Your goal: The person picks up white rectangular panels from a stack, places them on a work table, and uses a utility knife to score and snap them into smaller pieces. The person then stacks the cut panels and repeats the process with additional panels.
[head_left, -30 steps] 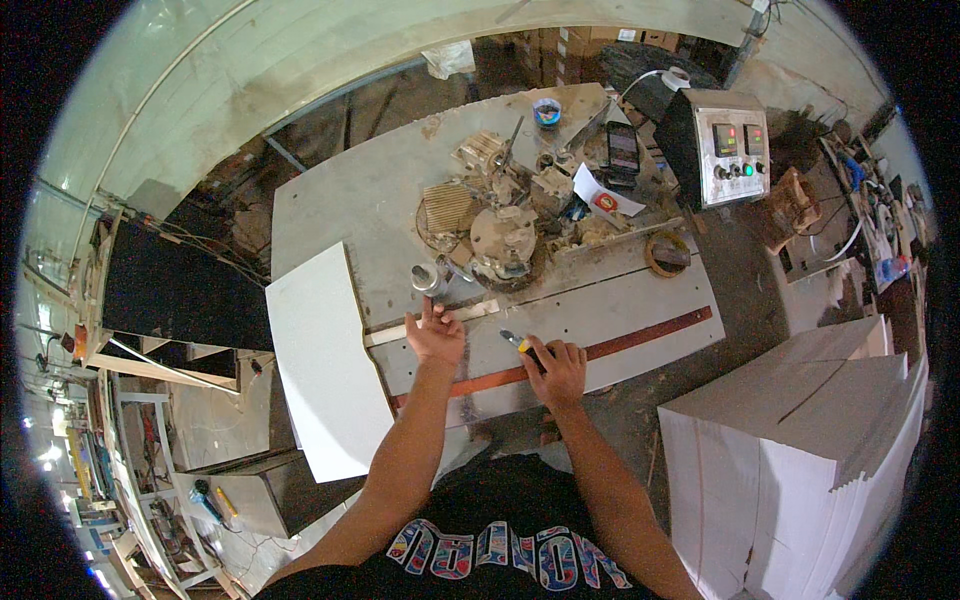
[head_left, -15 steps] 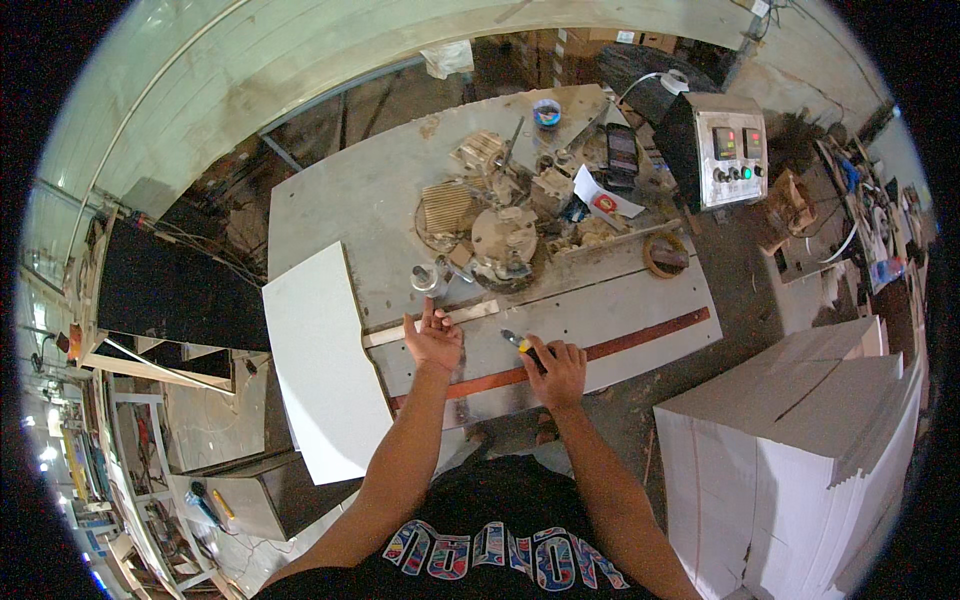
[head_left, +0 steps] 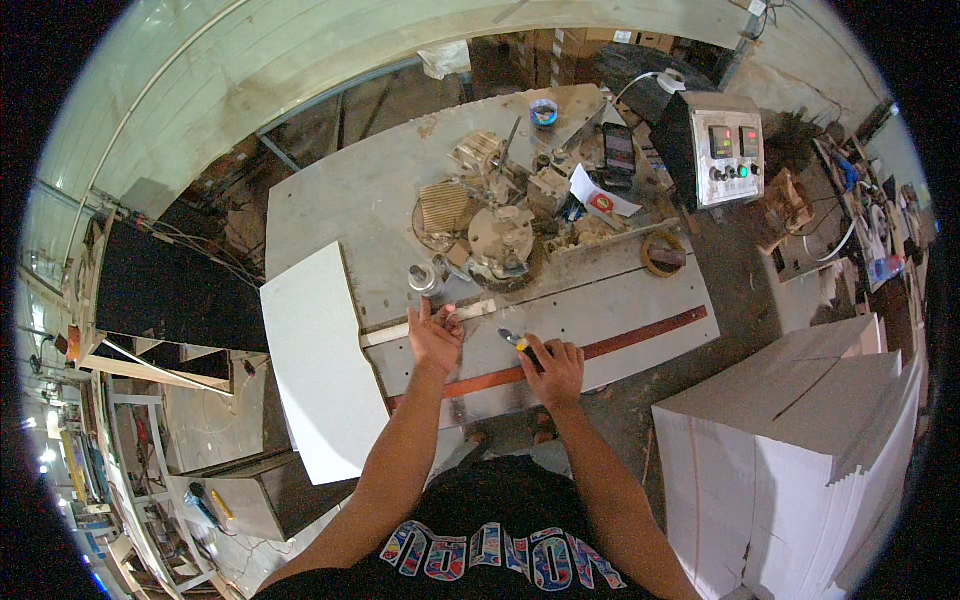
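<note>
Left hand: palm up, half open with loosely curled fingers, beyond the red-brown strip; cannot tell if it grips anything small.
Right hand: closed round a yellow-and-black hand tool, above the strip.
Tool: its metal end points to the strip's far side.
Pale strip: on the table, beyond the red-brown strip.
White panel: at the red-brown strip's left end.
Dusty machine: farther beyond the strip.
</note>
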A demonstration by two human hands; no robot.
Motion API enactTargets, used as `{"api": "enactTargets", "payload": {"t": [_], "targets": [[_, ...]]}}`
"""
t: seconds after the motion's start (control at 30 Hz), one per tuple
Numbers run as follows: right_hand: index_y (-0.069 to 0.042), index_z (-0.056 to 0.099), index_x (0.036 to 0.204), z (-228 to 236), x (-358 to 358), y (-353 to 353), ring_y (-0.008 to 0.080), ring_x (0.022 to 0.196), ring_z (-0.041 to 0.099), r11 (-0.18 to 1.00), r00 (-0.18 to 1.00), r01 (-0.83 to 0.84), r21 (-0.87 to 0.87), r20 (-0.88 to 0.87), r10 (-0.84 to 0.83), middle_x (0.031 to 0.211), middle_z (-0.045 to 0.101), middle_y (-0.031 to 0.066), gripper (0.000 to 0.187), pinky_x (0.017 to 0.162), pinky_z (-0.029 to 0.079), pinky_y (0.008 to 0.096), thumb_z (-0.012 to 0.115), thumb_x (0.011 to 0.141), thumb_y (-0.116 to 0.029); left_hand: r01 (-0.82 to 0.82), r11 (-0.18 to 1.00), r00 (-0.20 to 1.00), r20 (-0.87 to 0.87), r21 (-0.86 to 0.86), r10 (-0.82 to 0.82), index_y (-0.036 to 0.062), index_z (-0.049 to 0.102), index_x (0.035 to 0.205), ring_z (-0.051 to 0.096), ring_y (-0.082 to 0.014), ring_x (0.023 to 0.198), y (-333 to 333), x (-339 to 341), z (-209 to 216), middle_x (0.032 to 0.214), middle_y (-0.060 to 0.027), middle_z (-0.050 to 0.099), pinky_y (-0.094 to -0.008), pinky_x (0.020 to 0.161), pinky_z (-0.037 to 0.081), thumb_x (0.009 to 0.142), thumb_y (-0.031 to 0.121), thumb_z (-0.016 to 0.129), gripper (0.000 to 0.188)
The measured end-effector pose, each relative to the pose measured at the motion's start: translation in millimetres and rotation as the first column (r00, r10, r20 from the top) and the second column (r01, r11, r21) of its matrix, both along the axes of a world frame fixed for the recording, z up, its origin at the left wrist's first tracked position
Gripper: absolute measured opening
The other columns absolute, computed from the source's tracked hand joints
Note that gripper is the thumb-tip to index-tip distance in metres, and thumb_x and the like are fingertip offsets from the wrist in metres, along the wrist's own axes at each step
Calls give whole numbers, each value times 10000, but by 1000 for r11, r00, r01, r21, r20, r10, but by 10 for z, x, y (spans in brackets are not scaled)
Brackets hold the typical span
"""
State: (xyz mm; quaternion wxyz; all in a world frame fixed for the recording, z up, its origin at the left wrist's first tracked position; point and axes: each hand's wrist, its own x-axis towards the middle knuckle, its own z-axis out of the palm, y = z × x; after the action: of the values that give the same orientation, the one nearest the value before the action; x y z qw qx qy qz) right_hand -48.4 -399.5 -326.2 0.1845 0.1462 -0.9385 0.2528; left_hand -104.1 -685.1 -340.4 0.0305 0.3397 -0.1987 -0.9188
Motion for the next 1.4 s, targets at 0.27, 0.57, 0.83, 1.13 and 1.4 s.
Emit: {"api": "enactTargets", "payload": {"t": [0.27,0.57,0.83,1.13,1.4], "targets": [[-234,778,1427,-85,-7,-1,340,1028,667,1000,999,9,24,32,-10,1084,706,73,496,937,513,551,856,982,-439,-27,999,1000,-4,-27,27,383,435,1776,629,-256,864,33,66,-48,1013,-108,719,-420,740,501,1178,713,470,684],[-184,716,1462,-89,3,14,359,1087,684,1000,997,16,17,79,-17,1139,730,79,565,983,509,558,852,966,-420,-21,978,999,33,-210,29,79,738,1415,701,-260,803,44,166,-324,948,-123,781,-404,767,586,1140,618,650,612],[-109,683,1502,-118,25,57,394,1142,689,994,996,20,-105,93,-10,1212,751,143,568,1019,495,574,804,1029,-398,85,216,975,126,-973,185,44,861,1134,782,-267,935,-849,1153,-418,1049,-109,846,-431,885,607,1125,378,731,358],[-126,749,1498,54,-986,817,391,1209,655,950,945,273,-150,-144,-294,1249,739,135,479,1125,440,633,757,1092,-379,792,118,302,553,-599,777,234,541,1685,366,-354,1655,-2076,3321,-265,1818,-41,423,-693,1282,307,978,664,799,867],[-173,704,1568,409,-2430,1178,413,1527,509,986,974,-54,155,-211,87,1605,598,141,455,1292,359,614,695,1138,-321,840,303,160,739,-450,655,185,388,1785,338,-397,1695,-2294,3657,-49,1824,-165,383,-697,1326,267,813,926,800,1290]]}}
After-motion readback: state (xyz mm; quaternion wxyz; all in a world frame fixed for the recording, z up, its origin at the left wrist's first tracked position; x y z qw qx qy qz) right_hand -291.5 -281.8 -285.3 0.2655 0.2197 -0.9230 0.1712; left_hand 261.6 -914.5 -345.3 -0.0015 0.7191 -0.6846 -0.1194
